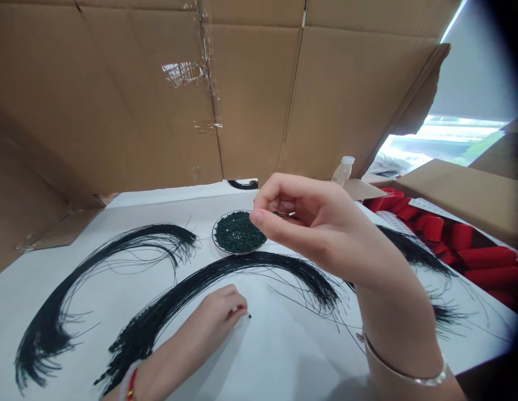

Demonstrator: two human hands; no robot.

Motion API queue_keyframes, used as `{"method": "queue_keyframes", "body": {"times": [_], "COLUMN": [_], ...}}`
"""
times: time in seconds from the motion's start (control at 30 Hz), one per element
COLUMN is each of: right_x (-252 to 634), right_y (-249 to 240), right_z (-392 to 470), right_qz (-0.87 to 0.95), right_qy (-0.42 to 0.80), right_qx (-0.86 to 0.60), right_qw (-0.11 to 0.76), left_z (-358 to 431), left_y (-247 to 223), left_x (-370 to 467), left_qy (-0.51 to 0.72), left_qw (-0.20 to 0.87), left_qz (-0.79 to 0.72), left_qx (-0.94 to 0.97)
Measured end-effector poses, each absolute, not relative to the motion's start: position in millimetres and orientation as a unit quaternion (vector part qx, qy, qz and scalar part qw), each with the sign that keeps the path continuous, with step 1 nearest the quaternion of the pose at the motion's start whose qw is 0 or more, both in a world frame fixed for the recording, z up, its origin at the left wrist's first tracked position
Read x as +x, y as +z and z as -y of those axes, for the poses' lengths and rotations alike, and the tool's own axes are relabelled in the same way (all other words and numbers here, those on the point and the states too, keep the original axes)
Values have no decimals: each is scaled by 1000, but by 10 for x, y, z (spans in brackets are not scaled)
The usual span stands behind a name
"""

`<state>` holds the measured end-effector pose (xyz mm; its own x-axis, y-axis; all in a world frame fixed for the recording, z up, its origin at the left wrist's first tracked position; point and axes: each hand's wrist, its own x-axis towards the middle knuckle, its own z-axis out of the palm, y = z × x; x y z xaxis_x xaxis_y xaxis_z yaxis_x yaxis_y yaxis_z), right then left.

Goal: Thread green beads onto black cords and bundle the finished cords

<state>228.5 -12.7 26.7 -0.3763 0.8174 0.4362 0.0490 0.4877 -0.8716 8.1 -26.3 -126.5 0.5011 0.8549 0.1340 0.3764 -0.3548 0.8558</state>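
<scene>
A large brown cardboard wall (150, 117) stands behind the white work surface, and some pieces of clear, shiny tape (184, 73) are stuck along its seam. Near the lower right part of this wall there is a translucent bottle with a white cap (343, 171), partly hidden. On the right side is an open brown cardboard box (463, 186), which contains many red cylindrical pieces (488, 257). Behind this box, bright light shows at a window (455, 133).
</scene>
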Motion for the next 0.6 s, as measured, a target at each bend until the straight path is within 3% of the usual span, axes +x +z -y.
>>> {"method": "queue_keyframes", "body": {"times": [0.1,0.3,0.6], "right_x": [2237,2008,1719], "right_y": [221,115,-41], "right_z": [56,-8,140], "right_qz": [716,681,691], "right_qy": [442,470,385], "right_qx": [-276,-283,-273], "right_qw": [464,484,547], "left_z": [118,-27,61], "left_y": [-870,-207,-267], "left_x": [11,-91,-100], "left_qy": [295,510,548], "left_qw": [402,511,659], "left_qz": [-417,-357,-260], "left_qx": [760,593,444]}}
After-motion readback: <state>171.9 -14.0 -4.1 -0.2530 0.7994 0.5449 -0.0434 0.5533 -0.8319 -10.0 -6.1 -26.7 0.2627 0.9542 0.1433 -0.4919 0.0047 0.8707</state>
